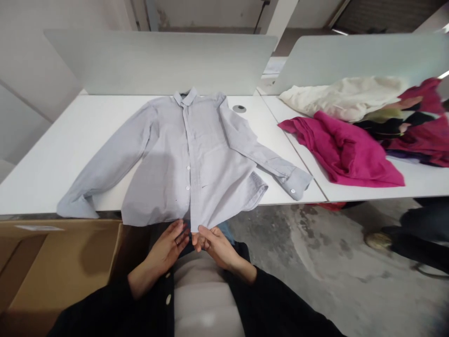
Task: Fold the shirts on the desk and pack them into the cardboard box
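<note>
A light grey button-up shirt [206, 159] lies front side up, its collar at the far side and its hem hanging over the table's near edge. The left side's sleeve stretches out toward the cardboard box; the other sleeve is bent toward the right. My right hand [220, 247] pinches the bottom corner of the button placket between thumb and fingers. Beside it, my left hand [167, 249] is at the hem of the other front panel, fingers apart and a ring on one of them. Its fingertips are close to the cloth; whether they touch it is unclear.
The white table [38, 173] has a frosted divider [168, 63] along its back. A magenta garment [347, 150] and a cream cloth [343, 98] lie in a pile at right. An open cardboard box [66, 262] stands at lower left. Another person's leg and shoe [379, 240] show at right.
</note>
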The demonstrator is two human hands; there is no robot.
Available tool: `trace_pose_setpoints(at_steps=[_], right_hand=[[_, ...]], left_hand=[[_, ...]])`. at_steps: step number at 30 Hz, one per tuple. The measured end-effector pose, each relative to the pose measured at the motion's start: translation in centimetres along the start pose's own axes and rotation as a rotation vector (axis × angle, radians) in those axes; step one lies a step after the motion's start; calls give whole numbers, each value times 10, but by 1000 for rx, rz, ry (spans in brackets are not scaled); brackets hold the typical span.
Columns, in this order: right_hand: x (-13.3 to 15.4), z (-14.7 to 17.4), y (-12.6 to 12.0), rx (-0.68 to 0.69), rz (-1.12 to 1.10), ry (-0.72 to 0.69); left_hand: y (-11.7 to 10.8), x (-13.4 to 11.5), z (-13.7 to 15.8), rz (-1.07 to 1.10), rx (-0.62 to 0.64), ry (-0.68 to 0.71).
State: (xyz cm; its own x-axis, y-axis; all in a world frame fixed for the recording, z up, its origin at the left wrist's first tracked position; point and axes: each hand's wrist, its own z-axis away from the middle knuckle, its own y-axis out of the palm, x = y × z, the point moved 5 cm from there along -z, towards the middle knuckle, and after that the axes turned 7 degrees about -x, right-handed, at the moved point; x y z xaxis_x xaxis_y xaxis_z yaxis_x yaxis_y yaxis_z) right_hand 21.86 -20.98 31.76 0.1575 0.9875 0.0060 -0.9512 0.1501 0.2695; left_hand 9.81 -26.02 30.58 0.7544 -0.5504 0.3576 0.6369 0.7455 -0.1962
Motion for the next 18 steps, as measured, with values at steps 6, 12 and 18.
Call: trace_pose_setpoints(at_steps=[6,12,18], right_hand=[[-2,5,9,43,-14,-2],[-5,3,10,23,-11,47],[-10,0,6,8,-7,60]], left_hand=[[-1,7,-9,32,-3,40],[-10,9,-19,79,-93,50],[-8,9,-23,56,-41,40]])
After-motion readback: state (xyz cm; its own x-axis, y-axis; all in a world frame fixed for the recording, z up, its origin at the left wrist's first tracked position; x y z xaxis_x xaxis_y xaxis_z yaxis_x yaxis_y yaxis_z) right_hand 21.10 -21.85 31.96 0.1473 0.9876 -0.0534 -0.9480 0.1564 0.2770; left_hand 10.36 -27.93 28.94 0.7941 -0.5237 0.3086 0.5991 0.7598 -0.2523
